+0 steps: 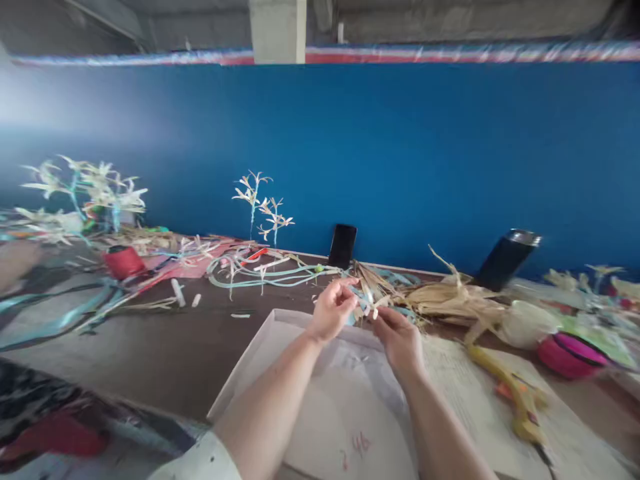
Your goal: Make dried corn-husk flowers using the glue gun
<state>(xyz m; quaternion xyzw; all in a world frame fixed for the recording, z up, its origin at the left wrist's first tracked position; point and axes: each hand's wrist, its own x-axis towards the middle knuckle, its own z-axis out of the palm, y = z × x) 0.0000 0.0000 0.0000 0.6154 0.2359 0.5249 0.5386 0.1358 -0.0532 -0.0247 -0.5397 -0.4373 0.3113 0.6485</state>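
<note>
Over the far end of a shallow white tray [305, 319], my two hands are close together at a small white flower [370, 305] with light blue at its stem side. My left hand [331, 312] pinches it from the left, thumb and forefinger closed. From the right, the fingertips of my right hand [400, 339] are closed on its lower edge. The flower is blurred, and my fingers hide part of it. Just behind lie dry tan husk strips [445, 297] and light blue strips.
A yellow glue gun [520, 400] lies on paper at right, near a pink round pouch [570, 355] and black flask [507, 260]. A phone [343, 245] leans on the blue wall. White flower stems [253, 200], a red spool [124, 262] and a blurred person's hand [20, 263] are leftward.
</note>
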